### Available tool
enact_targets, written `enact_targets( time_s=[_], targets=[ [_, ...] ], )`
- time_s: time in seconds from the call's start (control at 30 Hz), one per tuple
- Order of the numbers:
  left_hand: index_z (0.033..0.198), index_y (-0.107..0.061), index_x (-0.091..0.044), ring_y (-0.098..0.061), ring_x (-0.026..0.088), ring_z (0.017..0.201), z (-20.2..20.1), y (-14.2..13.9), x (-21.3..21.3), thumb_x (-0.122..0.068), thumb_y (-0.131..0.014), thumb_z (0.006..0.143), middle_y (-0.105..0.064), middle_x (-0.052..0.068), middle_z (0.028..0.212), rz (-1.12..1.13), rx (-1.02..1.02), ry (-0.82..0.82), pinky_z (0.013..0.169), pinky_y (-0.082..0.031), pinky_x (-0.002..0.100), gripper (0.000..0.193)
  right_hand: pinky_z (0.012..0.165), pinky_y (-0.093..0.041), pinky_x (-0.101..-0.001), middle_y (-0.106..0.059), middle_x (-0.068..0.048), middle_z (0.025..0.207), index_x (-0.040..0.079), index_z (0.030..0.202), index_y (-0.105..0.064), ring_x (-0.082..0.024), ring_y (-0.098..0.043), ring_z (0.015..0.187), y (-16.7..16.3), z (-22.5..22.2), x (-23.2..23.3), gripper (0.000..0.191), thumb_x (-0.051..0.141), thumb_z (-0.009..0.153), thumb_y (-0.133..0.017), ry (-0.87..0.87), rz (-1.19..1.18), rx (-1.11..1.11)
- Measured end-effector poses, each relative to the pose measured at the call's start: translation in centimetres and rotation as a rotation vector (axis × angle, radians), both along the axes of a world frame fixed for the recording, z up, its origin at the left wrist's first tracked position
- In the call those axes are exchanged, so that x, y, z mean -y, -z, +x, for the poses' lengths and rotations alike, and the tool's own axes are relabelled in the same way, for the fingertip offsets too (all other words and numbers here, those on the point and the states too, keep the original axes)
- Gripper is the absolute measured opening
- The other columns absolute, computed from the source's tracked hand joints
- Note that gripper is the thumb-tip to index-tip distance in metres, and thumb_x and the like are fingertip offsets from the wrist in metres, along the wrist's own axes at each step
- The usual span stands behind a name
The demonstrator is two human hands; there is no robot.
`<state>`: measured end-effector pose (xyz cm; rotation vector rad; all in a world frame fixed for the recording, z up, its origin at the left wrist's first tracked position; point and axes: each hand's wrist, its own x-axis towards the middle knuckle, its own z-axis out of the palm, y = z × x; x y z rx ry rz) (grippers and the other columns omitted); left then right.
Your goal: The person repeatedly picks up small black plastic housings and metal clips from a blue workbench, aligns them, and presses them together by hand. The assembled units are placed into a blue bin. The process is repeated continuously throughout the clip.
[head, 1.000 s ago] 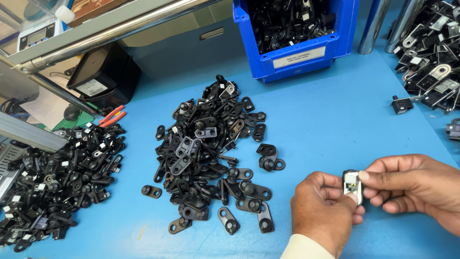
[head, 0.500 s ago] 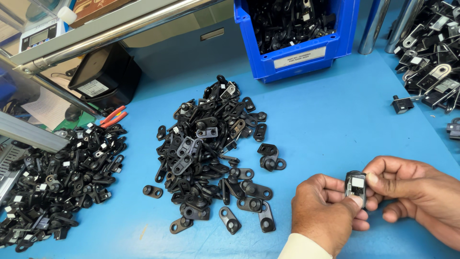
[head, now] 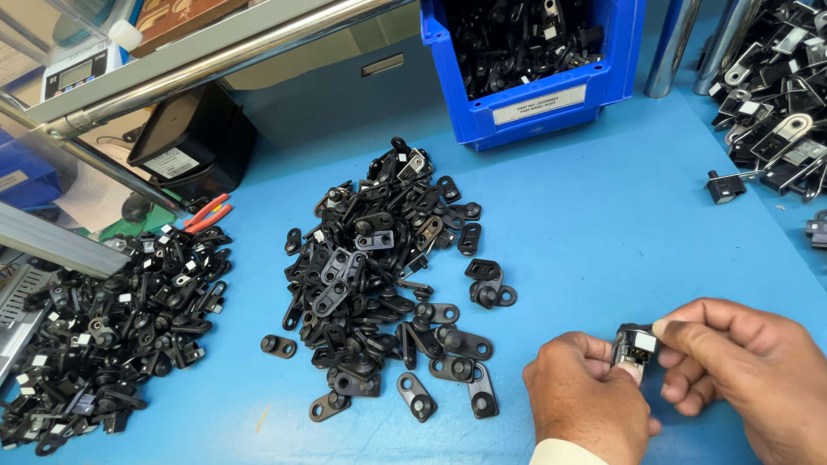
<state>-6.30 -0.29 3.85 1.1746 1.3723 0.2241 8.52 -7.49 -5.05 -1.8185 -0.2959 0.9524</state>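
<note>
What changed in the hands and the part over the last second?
Both hands, left and right, shifted slightly lower, turning the small black part between their fingertips; neither let go. The middle pile of black parts, blue bin and blue table stayed put.

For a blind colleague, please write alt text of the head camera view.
Two hands, left hand and right hand, pinch one small black part over a blue table. Piles of black parts and a blue bin lie beyond.

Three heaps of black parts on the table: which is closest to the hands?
The middle heap; its lower edge lies just left of the left hand. The other heaps sit at the table's far edges.
</note>
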Motion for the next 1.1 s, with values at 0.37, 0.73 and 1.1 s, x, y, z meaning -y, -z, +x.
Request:
enact_targets(
  time_s=[0.37, 0.73, 1.1],
  targets=[
    [0.097, -0.069, 0.001, -0.068, 0.012, 0.059, 0.3, 2.2, -0.3, -0.001, -0.07, 0.092, -0.069, 0.007, 0.081, -0.056, 0.315, -0.094, 0.051, -0.062, 0.027, 0.005, 0.055, -0.056, -0.025, -0.07, -0.002, 0.082, 0.008, 0.108, -0.076, -0.009, -0.067, 0.062, -1.4, 0.1, 1.7, 0.018, 0.02, 0.095, -0.072, -0.339, 0.203, 0.78],
    [0.111, -0.061, 0.0, -0.07, 0.014, 0.063, 0.5, 1.3, -0.9, -0.001, -0.071, 0.091, -0.07, 0.011, 0.087, -0.196, 0.402, -0.152, 0.056, -0.063, 0.028, 0.023, 0.067, -0.06, -0.0398, -0.072, -0.027, 0.092, -0.005, 0.122, -0.063, -0.027, -0.07, 0.077, -4.4, 1.9, -0.6, 0.041, 0.033, 0.106, -0.056, -0.227, -0.202, -0.169],
    [0.104, -0.068, 0.002, -0.07, 0.012, 0.063, 0.0, 1.8, -1.0, 0.002, -0.072, 0.091, -0.071, 0.008, 0.084, -0.069, 0.444, 0.042, 0.054, -0.061, 0.025, 0.014, 0.065, -0.057, -0.0308, -0.069, -0.013, 0.092, -0.005, 0.124, -0.064, -0.017, -0.064, 0.077, -0.8, 5.3, -0.6, 0.048, 0.036, 0.101, -0.058, -0.209, 0.0, -0.586]
  ],
)
